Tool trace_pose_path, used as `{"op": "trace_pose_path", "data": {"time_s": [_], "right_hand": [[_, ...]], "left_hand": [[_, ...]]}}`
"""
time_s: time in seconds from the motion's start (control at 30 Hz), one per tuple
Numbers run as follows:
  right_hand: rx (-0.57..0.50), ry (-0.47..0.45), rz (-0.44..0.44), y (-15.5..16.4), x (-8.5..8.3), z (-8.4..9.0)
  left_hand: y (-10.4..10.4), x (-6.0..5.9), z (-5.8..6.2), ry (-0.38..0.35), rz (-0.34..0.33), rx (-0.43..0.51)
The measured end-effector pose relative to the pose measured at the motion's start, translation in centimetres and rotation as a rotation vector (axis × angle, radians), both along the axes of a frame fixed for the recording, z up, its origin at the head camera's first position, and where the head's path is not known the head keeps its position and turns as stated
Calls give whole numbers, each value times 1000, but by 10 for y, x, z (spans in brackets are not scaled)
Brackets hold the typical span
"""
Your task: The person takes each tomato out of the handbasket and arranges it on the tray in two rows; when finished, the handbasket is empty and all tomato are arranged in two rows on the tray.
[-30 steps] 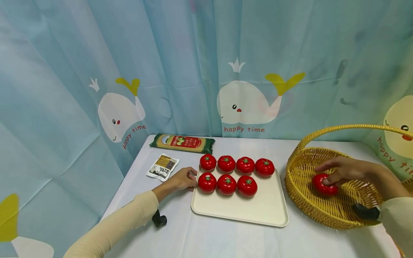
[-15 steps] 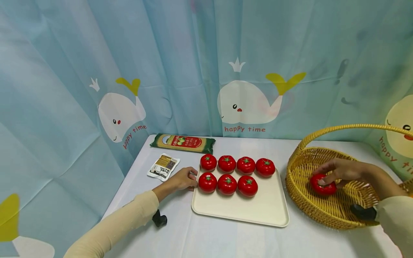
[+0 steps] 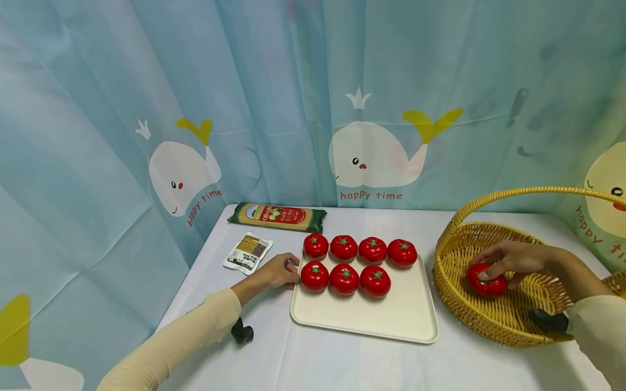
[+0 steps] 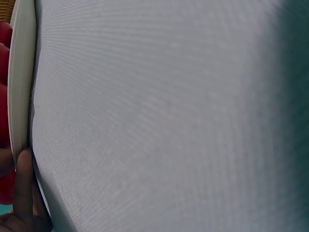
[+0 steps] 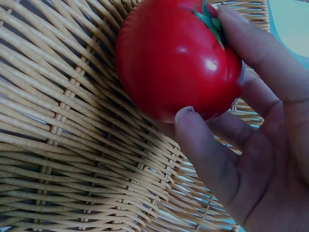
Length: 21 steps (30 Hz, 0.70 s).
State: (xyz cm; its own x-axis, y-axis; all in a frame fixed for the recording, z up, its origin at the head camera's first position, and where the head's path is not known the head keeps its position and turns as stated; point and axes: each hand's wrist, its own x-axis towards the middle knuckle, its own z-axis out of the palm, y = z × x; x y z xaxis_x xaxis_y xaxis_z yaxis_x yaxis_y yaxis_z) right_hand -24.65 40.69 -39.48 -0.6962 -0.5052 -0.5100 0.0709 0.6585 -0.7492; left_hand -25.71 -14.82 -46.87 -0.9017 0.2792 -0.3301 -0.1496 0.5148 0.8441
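My right hand [image 3: 508, 259] grips a red tomato [image 3: 484, 283] inside the wicker basket [image 3: 459, 309] at the table's right. In the right wrist view my fingers [image 5: 203, 150] and thumb curl round the tomato [image 5: 169, 63] above the woven wall [image 5: 63, 145]. Several more tomatoes [image 3: 344, 278] sit in two rows on the cream tray [image 3: 391, 320]. My left hand [image 3: 276, 271] rests against the tray's left rim, fingers relaxed; the left wrist view shows a fingertip [image 4: 21, 183] touching the tray edge [image 4: 21, 82].
A green pasta packet [image 3: 276, 216] lies at the back of the white table, and a small sachet [image 3: 246, 251] lies left of the tray. The basket's tall handle [image 3: 528, 193] arches above my right hand. A whale-print curtain hangs behind.
My right hand has moved the tomato slightly left and up within the basket. The left hand and the tray have not moved.
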Motion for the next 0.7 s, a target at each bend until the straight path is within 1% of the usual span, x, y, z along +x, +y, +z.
{"op": "trace_pose_path", "data": {"time_s": [0.13,0.27,0.4,0.7], "right_hand": [[-27,-7,16,1,-1,1],[-32,-22,16,1,-1,2],[-37,-29,-3,-1,1,6],[-68,-5,-42,-8,6,14]], "left_hand": [[0,0,1,-1,-2,-12],[0,0,1,-2,-4,-19],[0,0,1,-4,-4,-15],[0,1,2,-4,-3,-20]]}}
